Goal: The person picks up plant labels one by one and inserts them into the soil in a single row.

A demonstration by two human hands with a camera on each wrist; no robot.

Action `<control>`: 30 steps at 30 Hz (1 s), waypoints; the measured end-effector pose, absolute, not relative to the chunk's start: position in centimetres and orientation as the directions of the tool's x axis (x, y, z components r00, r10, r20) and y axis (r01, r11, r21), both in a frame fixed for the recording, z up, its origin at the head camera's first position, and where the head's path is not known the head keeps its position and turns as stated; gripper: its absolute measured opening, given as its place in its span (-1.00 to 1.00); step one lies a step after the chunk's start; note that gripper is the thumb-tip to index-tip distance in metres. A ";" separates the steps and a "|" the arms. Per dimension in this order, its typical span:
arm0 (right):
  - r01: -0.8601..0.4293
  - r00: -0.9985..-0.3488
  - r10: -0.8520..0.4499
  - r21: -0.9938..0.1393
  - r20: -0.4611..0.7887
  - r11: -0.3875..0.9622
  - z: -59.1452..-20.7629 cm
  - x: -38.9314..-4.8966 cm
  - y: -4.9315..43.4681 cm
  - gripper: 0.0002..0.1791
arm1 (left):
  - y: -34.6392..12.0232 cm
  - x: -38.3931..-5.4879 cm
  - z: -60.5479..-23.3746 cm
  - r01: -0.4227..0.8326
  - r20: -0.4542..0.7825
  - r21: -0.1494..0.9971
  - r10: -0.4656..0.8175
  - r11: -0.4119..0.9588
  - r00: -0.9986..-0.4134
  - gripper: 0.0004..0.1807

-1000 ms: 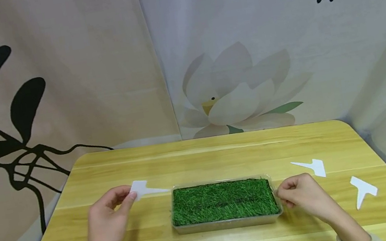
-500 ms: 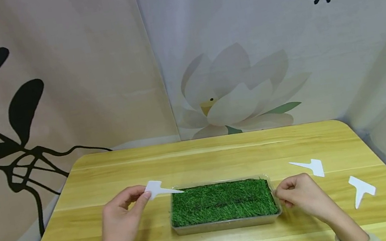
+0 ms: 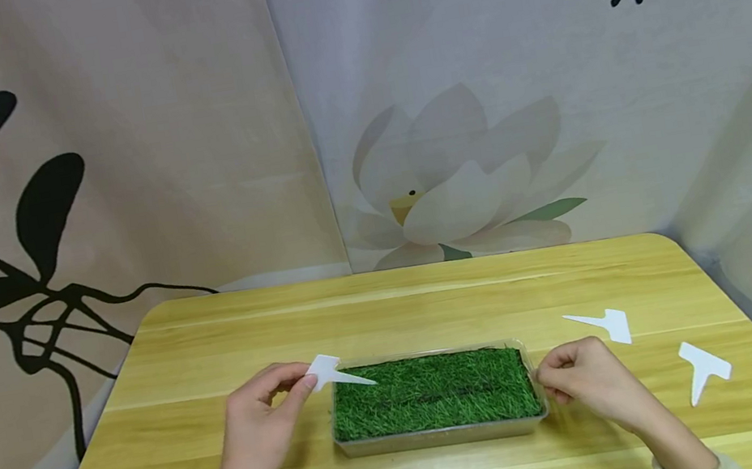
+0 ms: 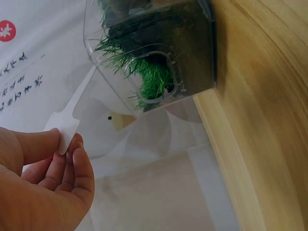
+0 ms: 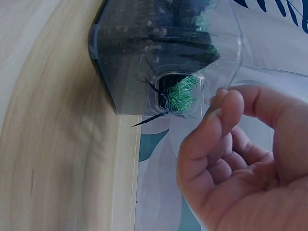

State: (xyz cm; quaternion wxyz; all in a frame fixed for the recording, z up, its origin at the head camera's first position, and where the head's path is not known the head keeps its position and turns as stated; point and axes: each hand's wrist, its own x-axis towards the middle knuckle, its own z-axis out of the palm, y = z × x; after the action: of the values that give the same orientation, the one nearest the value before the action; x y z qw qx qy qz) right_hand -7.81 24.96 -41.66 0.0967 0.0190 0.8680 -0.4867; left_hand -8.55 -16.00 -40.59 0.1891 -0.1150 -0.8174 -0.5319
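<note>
My left hand pinches the wide head of a white T-shaped plant label between thumb and fingers. The label's pointed stem slants right and down over the left end of the green artificial grass. That grass fills a clear plastic box on the table. In the left wrist view the label has its tip near the box rim; whether they touch I cannot tell. My right hand pinches the box's right rim with thumb and forefinger, its other fingers curled.
Two more white plant labels lie on the right of the table, one farther back and one nearer. The wooden table ends at a printed curtain behind it.
My left hand has moved right with the plant label, carrying its tip from beside the box to over the grass, tilting it more downward. The right hand stays at the rim.
</note>
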 end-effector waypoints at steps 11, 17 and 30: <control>0.127 -0.980 -0.066 -0.840 -0.190 0.527 -41.7 -7.9 25.0 -0.88 | -15.4 -9.1 -41.7 0.451 0.458 0.806 0.080 0.384 -0.885 -0.79; 0.133 -0.979 -0.063 -0.838 -0.196 0.529 -41.7 -7.9 25.0 -0.88 | -15.2 -9.2 -42.1 0.488 0.482 0.773 0.125 0.405 -0.867 -0.77; 0.143 -0.977 -0.057 -0.834 -0.204 0.532 -41.4 -7.9 24.9 -0.87 | -15.1 -9.5 -42.8 0.618 0.591 0.647 0.219 0.446 -0.777 -0.69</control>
State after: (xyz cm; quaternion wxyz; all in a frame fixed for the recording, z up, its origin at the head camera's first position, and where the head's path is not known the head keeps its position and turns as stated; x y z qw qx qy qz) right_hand -7.91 24.93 -41.44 0.1037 0.0246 0.8692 -0.4829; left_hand -9.48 -15.11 -42.84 0.2168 -0.2543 -0.8223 -0.4606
